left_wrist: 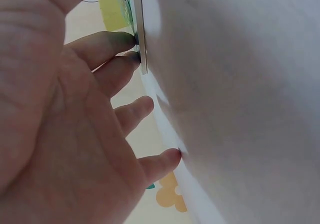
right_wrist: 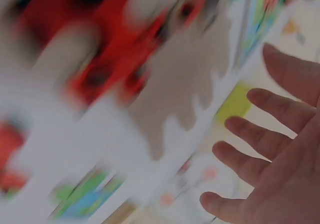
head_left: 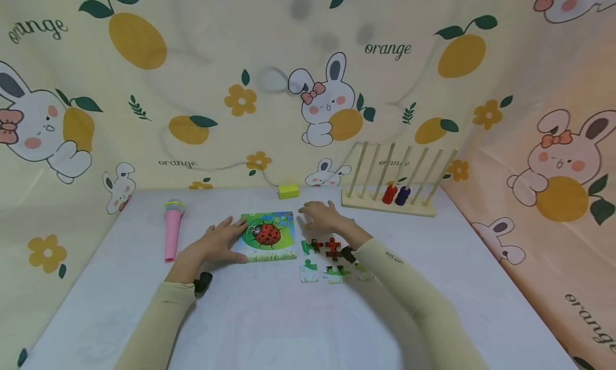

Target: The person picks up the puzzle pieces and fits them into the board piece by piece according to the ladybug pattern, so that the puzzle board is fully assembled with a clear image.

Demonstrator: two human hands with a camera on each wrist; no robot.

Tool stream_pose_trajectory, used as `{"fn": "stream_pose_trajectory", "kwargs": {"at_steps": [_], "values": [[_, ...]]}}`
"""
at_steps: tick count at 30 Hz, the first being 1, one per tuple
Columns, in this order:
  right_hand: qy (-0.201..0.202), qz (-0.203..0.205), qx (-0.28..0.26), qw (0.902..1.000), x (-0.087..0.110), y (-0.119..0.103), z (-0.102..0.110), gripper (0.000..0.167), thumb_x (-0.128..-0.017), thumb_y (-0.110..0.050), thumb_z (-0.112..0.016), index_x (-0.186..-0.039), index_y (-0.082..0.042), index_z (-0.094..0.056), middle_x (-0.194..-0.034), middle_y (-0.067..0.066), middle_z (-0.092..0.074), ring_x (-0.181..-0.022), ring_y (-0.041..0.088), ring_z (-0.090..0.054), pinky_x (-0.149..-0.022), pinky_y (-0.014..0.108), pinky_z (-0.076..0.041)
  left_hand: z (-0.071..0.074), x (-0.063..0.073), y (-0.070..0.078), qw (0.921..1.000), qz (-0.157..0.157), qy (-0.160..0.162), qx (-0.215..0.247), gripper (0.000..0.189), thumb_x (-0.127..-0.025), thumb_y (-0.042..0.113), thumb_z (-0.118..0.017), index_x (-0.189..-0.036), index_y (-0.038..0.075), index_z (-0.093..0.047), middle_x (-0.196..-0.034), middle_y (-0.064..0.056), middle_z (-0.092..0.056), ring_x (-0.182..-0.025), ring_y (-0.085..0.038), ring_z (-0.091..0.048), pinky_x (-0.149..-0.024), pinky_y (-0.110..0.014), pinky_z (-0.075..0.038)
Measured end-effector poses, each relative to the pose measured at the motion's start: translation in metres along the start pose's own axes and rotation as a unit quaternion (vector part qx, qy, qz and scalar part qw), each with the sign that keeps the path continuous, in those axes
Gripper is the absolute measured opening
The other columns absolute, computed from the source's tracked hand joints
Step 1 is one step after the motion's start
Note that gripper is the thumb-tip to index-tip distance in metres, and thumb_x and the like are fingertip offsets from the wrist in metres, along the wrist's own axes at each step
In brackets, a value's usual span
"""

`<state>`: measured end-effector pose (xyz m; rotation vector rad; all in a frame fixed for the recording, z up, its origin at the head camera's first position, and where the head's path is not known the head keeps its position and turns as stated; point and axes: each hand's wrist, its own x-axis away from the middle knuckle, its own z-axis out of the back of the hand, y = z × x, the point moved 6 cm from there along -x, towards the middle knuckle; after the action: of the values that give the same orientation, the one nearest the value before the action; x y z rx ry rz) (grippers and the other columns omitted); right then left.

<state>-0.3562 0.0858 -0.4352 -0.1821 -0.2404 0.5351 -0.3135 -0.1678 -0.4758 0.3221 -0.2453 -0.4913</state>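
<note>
A square ladybug puzzle board (head_left: 267, 236) lies on the white table in the head view, its picture showing whole. My left hand (head_left: 222, 243) rests at the board's left side with spread fingers, thumb near the lower corner. In the left wrist view two fingertips (left_wrist: 131, 39) meet the board's thin edge (left_wrist: 142, 38). Loose puzzle pieces (head_left: 333, 247), red, green and white, lie to the right of the board, some hidden beneath the right forearm. Over the table between board and pieces, my right hand (head_left: 320, 217) reaches with spread fingers and nothing in it.
Behind the board sits a yellow-green block (head_left: 288, 191). A wooden peg rack (head_left: 387, 205) with red and dark blue beads stands at the back right. At the left lies a pink toy microphone (head_left: 172, 232). A patterned cloth (head_left: 212, 65) hangs behind the table.
</note>
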Motion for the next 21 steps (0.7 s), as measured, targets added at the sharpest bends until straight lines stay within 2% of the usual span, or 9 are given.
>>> {"fn": "stream_pose_trajectory", "kwargs": {"at_steps": [3,6,10,13,15,18,21], "values": [[0.019,-0.018,-0.016,0.9995,0.009,0.035,0.008,0.045,-0.092,-0.009,-0.069,-0.136,-0.006,-0.06,-0.141,0.018,-0.053,-0.131,0.04,-0.046,-0.106,0.071,-0.027,0.0,0.0,0.0,1.0,0.001,-0.001,0.002,0.102,-0.078,0.056,-0.079,-0.154,0.004,-0.035,-0.163,-0.016,-0.023,-0.147,-0.049,-0.012,-0.108,-0.075,-0.015],[0.028,-0.036,-0.037,0.9983,0.018,0.069,0.01,0.042,-0.087,-0.002,-0.068,-0.129,-0.004,-0.065,-0.133,0.02,-0.056,-0.125,0.042,-0.049,-0.1,0.067,-0.035,0.0,0.001,0.001,1.0,0.002,-0.001,0.004,0.102,-0.078,0.056,-0.079,-0.154,0.003,-0.035,-0.163,-0.017,-0.023,-0.147,-0.049,-0.013,-0.108,-0.075,-0.015],[0.04,-0.028,-0.078,0.9958,0.029,0.101,0.014,0.036,-0.084,0.005,-0.066,-0.12,0.003,-0.067,-0.124,0.023,-0.061,-0.118,0.04,-0.054,-0.098,0.058,-0.043,0.001,0.001,0.002,1.0,0.003,0.0,-0.001,0.101,-0.079,0.056,-0.078,-0.154,0.003,-0.035,-0.163,-0.017,-0.024,-0.147,-0.049,-0.014,-0.108,-0.075,-0.016],[0.044,-0.013,-0.12,0.9918,0.036,0.113,0.016,0.033,-0.084,0.008,-0.063,-0.117,0.008,-0.066,-0.118,0.023,-0.064,-0.113,0.039,-0.057,-0.098,0.052,-0.046,0.001,0.001,0.002,1.0,0.002,0.002,0.0,0.101,-0.079,0.055,-0.079,-0.153,0.003,-0.035,-0.163,-0.016,-0.024,-0.147,-0.049,-0.014,-0.107,-0.076,-0.016],[0.032,-0.01,-0.147,0.9886,0.04,0.116,0.015,0.033,-0.086,0.008,-0.063,-0.119,0.008,-0.065,-0.12,0.023,-0.063,-0.115,0.039,-0.056,-0.099,0.052,-0.045,0.002,0.002,0.002,1.0,0.002,0.003,0.003,0.101,-0.079,0.055,-0.079,-0.153,0.002,-0.036,-0.163,-0.016,-0.024,-0.147,-0.049,-0.014,-0.107,-0.076,-0.015],[0.008,-0.016,-0.169,0.9855,0.045,0.115,0.011,0.042,-0.083,0.008,-0.067,-0.125,0.005,-0.063,-0.125,0.022,-0.059,-0.12,0.038,-0.053,-0.102,0.052,-0.044,0.002,0.002,0.002,1.0,0.005,0.003,0.006,0.102,-0.078,0.055,-0.079,-0.153,0.002,-0.035,-0.163,-0.016,-0.024,-0.147,-0.049,-0.014,-0.107,-0.076,-0.014],[-0.001,-0.006,-0.166,0.9861,0.047,0.111,0.007,0.052,-0.077,0.009,-0.071,-0.128,0.004,-0.061,-0.128,0.023,-0.055,-0.122,0.039,-0.051,-0.101,0.051,-0.045,0.002,0.002,0.002,0.9999,0.007,0.004,0.009,0.102,-0.078,0.055,-0.079,-0.153,0.001,-0.035,-0.163,-0.016,-0.024,-0.147,-0.049,-0.015,-0.107,-0.076,-0.014]]}}
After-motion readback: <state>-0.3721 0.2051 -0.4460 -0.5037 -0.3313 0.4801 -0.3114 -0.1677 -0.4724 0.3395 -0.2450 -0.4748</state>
